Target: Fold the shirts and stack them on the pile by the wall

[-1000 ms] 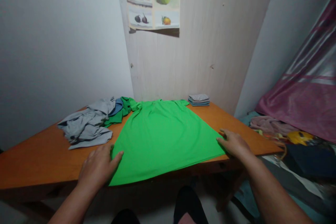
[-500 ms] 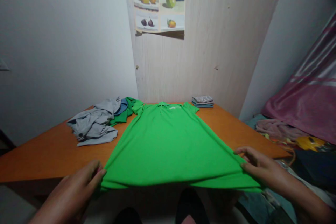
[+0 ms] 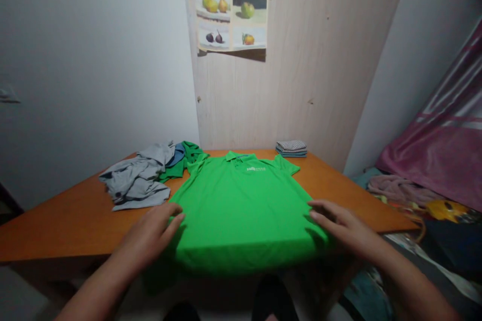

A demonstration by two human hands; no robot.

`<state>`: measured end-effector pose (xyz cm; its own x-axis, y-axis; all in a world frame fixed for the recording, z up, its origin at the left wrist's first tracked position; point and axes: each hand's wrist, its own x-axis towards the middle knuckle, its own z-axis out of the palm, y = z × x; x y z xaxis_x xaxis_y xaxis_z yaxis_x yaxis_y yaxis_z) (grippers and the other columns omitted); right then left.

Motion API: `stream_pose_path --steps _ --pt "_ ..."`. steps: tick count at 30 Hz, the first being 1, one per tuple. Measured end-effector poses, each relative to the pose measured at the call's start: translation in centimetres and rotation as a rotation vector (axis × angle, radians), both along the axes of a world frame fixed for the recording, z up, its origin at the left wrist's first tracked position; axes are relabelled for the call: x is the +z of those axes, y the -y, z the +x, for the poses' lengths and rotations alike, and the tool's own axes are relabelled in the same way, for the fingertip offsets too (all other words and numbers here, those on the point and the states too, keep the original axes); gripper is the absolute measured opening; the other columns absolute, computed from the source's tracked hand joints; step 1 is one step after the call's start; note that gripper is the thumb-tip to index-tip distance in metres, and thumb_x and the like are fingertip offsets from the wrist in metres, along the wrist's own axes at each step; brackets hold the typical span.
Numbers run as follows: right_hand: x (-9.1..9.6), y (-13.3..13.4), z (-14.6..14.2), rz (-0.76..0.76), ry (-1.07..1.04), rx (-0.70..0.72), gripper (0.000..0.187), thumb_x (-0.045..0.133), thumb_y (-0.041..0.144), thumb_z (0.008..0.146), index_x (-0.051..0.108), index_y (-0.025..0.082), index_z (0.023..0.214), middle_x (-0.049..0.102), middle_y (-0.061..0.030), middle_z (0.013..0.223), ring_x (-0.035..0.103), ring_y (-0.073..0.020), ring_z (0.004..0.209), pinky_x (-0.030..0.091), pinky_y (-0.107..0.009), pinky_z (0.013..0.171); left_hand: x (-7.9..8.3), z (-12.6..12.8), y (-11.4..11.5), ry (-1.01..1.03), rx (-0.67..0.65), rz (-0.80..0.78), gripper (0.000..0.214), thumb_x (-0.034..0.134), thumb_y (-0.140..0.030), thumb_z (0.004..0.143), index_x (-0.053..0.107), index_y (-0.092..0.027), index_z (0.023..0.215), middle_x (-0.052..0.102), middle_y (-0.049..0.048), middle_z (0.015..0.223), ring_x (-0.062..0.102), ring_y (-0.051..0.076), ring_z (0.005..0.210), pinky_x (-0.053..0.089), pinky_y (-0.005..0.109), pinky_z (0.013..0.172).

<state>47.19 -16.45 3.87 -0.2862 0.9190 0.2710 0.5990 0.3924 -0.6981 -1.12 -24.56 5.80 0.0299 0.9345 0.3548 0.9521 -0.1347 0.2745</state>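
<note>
A bright green polo shirt [image 3: 241, 200] lies flat on the orange-brown table [image 3: 68, 220], collar toward the wall and a small white logo on the chest; its hem hangs over the near edge. My left hand [image 3: 150, 233] rests with fingers stretched out on the shirt's lower left side. My right hand [image 3: 341, 228] lies flat, fingers spread, on the lower right side. Neither hand grips the cloth.
A crumpled grey garment [image 3: 135, 183] with blue and green cloth beside it sits at the table's back left. A small folded striped stack [image 3: 290, 148] stands at the back right by the wooden panel. Bedding and clutter [image 3: 429, 195] fill the right.
The shirt was pulled toward me with both hands holding its hem, then laid down. Both hands have let go and now lie flat on its lower sides.
</note>
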Motion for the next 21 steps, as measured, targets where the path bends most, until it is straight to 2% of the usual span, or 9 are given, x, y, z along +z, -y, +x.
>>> stream_pose_path --steps 3,6,10,16,19,21 --pt "-1.5 -3.1 -3.7 0.125 0.141 0.018 0.058 0.052 0.061 0.094 0.064 0.022 0.136 0.063 -0.0138 0.142 0.058 -0.0331 0.132 0.045 -0.049 0.113 -1.4 1.6 -3.9 -0.070 -0.029 0.029 0.048 0.043 -0.051 0.098 0.066 -0.019 0.125 0.068 0.0152 0.132 0.060 0.030 0.127 0.042 0.047 0.110" --pt "-3.5 -5.3 -5.0 0.129 0.327 0.032 0.070 0.048 0.064 0.095 0.055 0.018 0.148 0.049 -0.0149 0.156 0.038 -0.0349 0.149 0.032 -0.054 0.122 -3.2 2.0 -5.4 -0.148 0.008 -0.110 0.066 0.041 -0.059 0.098 0.055 -0.016 0.146 0.048 0.0171 0.157 0.038 0.034 0.149 0.030 0.053 0.120" --pt "-5.3 -5.8 -3.3 0.089 0.481 -0.001 0.077 0.042 0.071 0.096 0.048 0.020 0.154 0.039 -0.0127 0.161 0.030 -0.0341 0.152 0.023 -0.056 0.125 -4.0 2.7 -4.5 -0.193 0.054 -0.252 0.078 0.037 -0.068 0.097 0.043 -0.019 0.156 0.033 0.0157 0.164 0.027 0.037 0.153 0.025 0.060 0.121" --pt "-7.2 -2.7 0.9 0.109 0.527 -0.062 0.073 0.041 0.070 0.097 0.043 0.028 0.156 0.033 -0.0057 0.164 0.027 -0.0310 0.153 0.020 -0.055 0.126 -4.0 5.0 -1.4 -0.248 0.038 -0.296 0.080 0.033 -0.075 0.094 0.036 -0.027 0.159 0.022 0.0093 0.167 0.018 0.036 0.155 0.019 0.063 0.123" --pt "-7.3 -1.8 2.0 0.075 0.509 -0.051 0.072 0.046 0.070 0.095 0.043 0.031 0.156 0.033 -0.0036 0.164 0.028 -0.0311 0.153 0.022 -0.055 0.126 -3.9 5.3 -0.5 -0.246 0.043 -0.330 0.081 0.034 -0.078 0.093 0.036 -0.032 0.158 0.022 0.0061 0.167 0.019 0.035 0.155 0.019 0.062 0.124" --pt "-6.6 -1.9 2.4 0.032 0.476 -0.030 0.073 0.049 0.070 0.093 0.048 0.029 0.153 0.036 -0.0044 0.163 0.031 -0.0319 0.152 0.025 -0.054 0.126 -3.5 5.1 -0.7 -0.237 0.036 -0.349 0.079 0.036 -0.077 0.093 0.041 -0.031 0.157 0.028 0.0066 0.166 0.025 0.034 0.154 0.023 0.059 0.124"
